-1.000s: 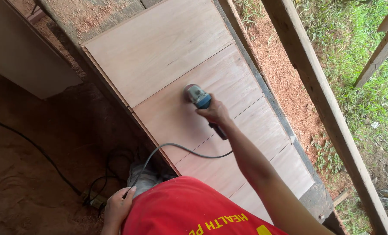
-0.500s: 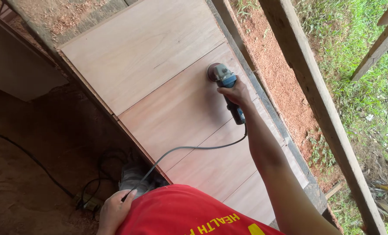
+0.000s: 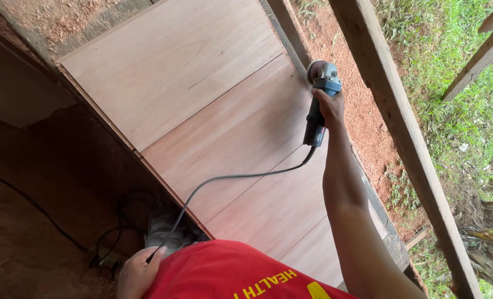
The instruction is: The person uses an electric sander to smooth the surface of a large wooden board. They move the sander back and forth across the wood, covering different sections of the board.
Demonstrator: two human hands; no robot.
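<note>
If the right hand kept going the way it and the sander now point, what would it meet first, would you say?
Probably the dark bench edge beside the plywood panel: the right hand points the sander up and slightly outward there. Depth is unclear; the slanted wooden beam may stand nearer the camera.

One camera only, worn on the person's head, looked steeply down over a red shirt (image 3: 230,271) at the bottom edge of its view. It faced the plywood panels (image 3: 213,111), which ran slantwise from upper left to lower right and filled the middle at about arm's reach. To the left it took in the dirt floor (image 3: 30,221) far below; to the right, past a slanted wooden beam (image 3: 401,138), sawdust and grass (image 3: 457,72) lay farther off. With a single view (no second one), nothing was shared between cameras.
</note>
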